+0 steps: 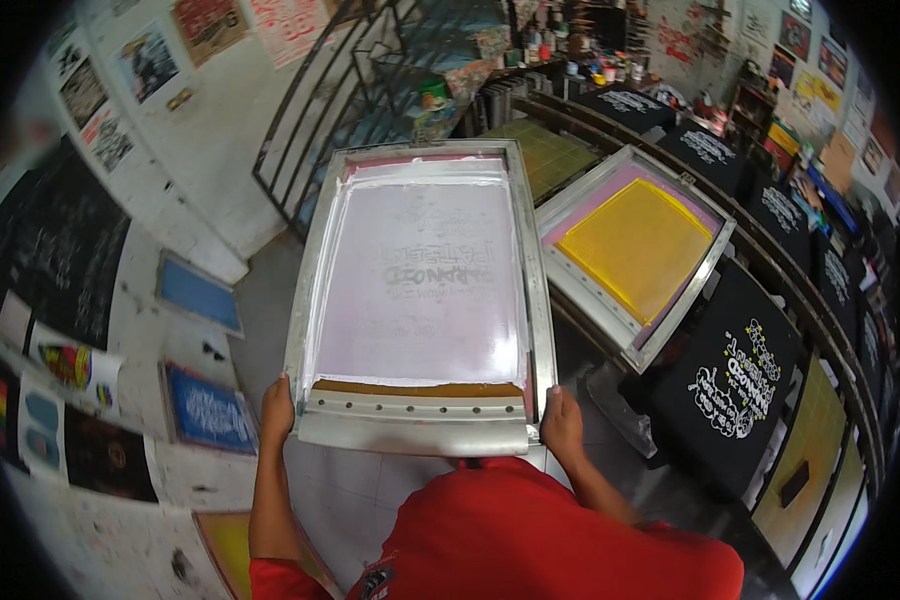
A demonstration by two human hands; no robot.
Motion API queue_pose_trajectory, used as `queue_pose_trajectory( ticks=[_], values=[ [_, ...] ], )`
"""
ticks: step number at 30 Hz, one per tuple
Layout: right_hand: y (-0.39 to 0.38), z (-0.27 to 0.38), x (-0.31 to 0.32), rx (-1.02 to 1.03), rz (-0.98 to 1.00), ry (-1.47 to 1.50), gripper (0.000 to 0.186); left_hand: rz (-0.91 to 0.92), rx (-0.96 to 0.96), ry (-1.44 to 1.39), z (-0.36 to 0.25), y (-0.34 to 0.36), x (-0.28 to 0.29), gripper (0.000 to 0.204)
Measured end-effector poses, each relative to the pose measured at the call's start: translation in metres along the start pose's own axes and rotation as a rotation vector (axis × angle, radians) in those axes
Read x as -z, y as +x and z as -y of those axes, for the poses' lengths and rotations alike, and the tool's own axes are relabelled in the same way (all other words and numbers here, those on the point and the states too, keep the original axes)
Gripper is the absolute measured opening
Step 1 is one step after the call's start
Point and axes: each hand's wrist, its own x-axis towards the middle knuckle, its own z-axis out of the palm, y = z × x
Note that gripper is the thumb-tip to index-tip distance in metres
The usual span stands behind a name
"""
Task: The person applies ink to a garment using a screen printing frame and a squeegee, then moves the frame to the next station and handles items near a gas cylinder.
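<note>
Printing screen (420, 290) held in front of the chest, long axis running straight away from the person, mesh face up – faint mirrored design on pale pink mesh. Left hand (277, 408) grips the near left corner of the metal frame, right hand (562, 425) the near right corner – hands apart, forearms reaching up from below. Just right, a yellow screen (635, 250) lies tilted; black printed shirts (735, 380) line the counter (820, 300).

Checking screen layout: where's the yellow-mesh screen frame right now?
Head view, right of centre: the yellow-mesh screen frame lies beside the pink-mesh screen frame held by both hands, left of the printed black shirts.
</note>
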Motion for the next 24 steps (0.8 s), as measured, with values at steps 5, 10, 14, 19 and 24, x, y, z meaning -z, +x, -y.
queue_pose_trajectory(
  ticks=[5,10,14,19,24],
  values=[
    [0.082,0.043,-0.081,-0.052,-0.102,-0.015,0.038,0.119,-0.092,-0.110,0.005,0.179,-0.020,0.062],
    [0.165,0.061,-0.165,-0.061,-0.269,0.043,0.034,0.174,-0.278,-0.130,-0.022,0.353,-0.069,0.062],
    [0.226,0.060,-0.232,-0.083,-0.454,-0.038,0.038,0.272,-0.381,-0.109,-0.028,0.502,-0.135,0.060],
    [0.290,0.070,-0.270,-0.207,-0.611,-0.006,0.041,0.466,-0.505,-0.126,-0.089,0.623,-0.210,0.061],
    [0.337,0.060,-0.296,-0.276,-0.760,-0.063,0.043,0.593,-0.632,-0.143,-0.137,0.697,-0.285,0.064]
  ],
)
